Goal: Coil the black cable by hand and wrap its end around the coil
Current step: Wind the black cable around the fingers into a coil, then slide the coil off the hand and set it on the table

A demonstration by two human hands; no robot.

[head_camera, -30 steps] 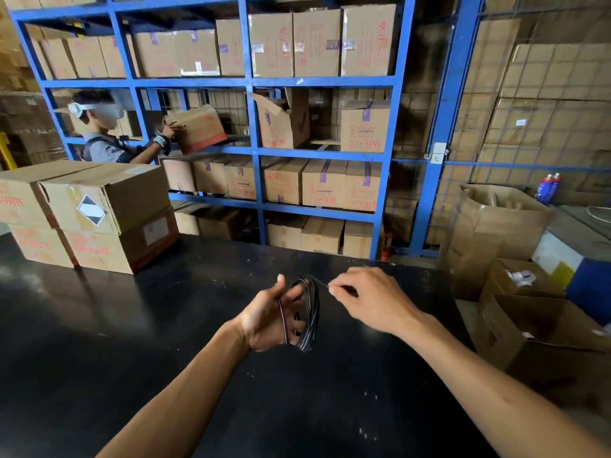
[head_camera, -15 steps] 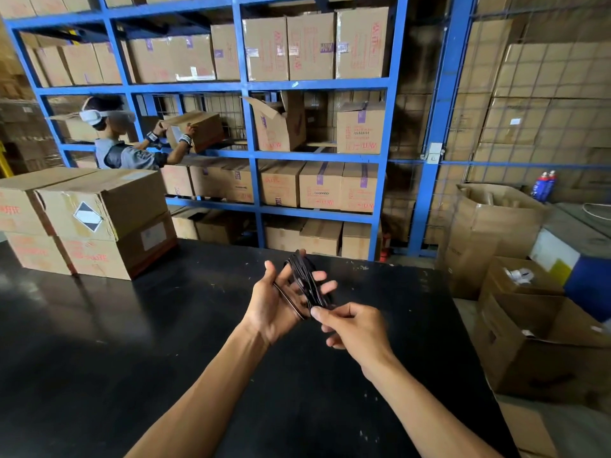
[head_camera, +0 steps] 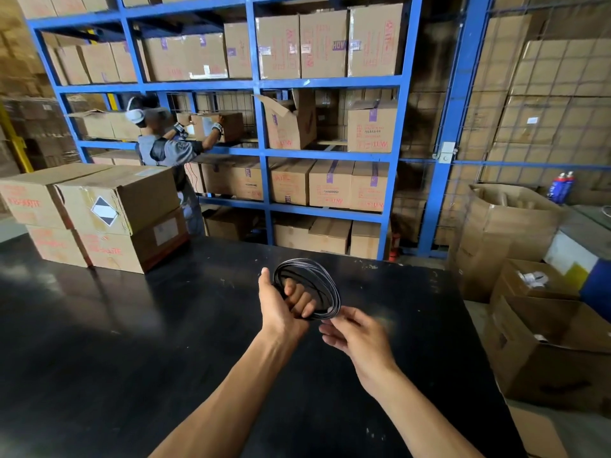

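The black cable (head_camera: 309, 287) hangs as an oval coil above the glossy black bench (head_camera: 99, 342), its long axis slanting from upper left to lower right. The left hand (head_camera: 284, 309) has its grip closed around the coil's near-left side; the right hand (head_camera: 358, 335) sits loose and open just beneath the lower edge. Blue racking (head_camera: 261, 153) stacked with cardboard boxes (head_camera: 330, 183) fills the room behind. The thin strands catch pale highlights.

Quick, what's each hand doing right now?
Left hand: closed around the black cable coil.
Right hand: open, fingers loose beside the coil, gripping nothing.
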